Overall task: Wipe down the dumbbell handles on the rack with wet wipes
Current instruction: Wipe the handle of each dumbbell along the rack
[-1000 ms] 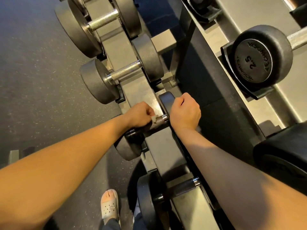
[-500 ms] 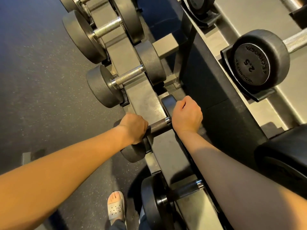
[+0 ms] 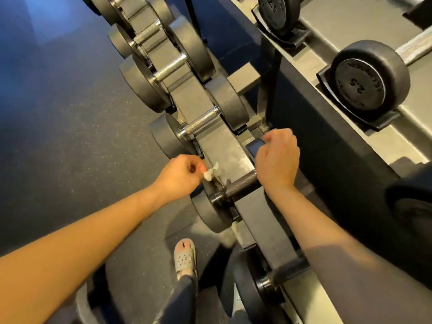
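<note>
In the middle of the frame, the left hand (image 3: pixel 180 175) pinches a small wipe (image 3: pixel 211 171) just left of the handle (image 3: pixel 242 185), which runs rightward to the closed right hand (image 3: pixel 277 164).

— What is worn on the arms?
— Nothing is seen there: both forearms are bare, with no sleeves, watch or rings to be made out on the left hand (image 3: pixel 180 176) or right hand (image 3: pixel 277 162).
— And lower down?
— A grey perforated clog (image 3: pixel 185 259) is worn, open-toed it seems, above a dark trouser leg (image 3: pixel 180 300), blurred.
</note>
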`<state>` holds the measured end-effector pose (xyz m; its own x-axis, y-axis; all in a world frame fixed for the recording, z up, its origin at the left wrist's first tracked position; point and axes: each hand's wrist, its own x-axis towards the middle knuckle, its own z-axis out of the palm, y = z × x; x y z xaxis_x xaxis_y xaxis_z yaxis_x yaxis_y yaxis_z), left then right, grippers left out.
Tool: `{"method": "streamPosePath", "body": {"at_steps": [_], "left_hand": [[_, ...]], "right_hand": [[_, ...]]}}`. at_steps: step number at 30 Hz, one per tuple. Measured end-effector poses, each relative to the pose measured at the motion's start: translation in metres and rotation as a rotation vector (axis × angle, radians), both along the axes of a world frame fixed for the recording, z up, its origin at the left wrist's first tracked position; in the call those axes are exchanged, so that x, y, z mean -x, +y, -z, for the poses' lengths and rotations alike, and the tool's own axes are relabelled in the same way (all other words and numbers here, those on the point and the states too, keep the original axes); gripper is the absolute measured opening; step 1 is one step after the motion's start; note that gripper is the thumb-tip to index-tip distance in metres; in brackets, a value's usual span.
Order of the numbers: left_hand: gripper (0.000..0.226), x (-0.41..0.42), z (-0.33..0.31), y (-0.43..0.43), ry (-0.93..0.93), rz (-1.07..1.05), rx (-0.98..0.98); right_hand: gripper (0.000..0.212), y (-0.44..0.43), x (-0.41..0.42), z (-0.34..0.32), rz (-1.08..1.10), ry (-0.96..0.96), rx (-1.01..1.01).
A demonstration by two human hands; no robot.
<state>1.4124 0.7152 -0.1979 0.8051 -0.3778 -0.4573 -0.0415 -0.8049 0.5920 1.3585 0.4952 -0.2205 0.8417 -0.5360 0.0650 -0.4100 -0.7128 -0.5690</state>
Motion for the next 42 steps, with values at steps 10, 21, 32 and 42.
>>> {"method": "streamPosePath", "body": {"at_steps": [10, 21, 32, 42], "left_hand": [[0.034, -0.069, -0.012, 0.038, 0.429, -0.478, 0.498], [0.033, -0.169, 0.069, 0.029, -0.272, -0.338, 0.066], [0.027, -0.166, 0.077, 0.016, -0.372, -0.397, -0.056], [0.028, -0.162, 0.077, 0.014, -0.392, -0.434, -0.084]], "right_hand": [[0.008, 0.136, -0.047, -0.002, 0.022, 0.085, -1.173], [0.012, 0.14, -0.152, 0.071, -0.015, -0.053, -0.671], [0.003, 0.1, -0.21, 0.058, -0.765, 0.251, 0.501], [0.005, 0.103, -0.235, 0.043, -0.894, 0.588, 0.22]]}}
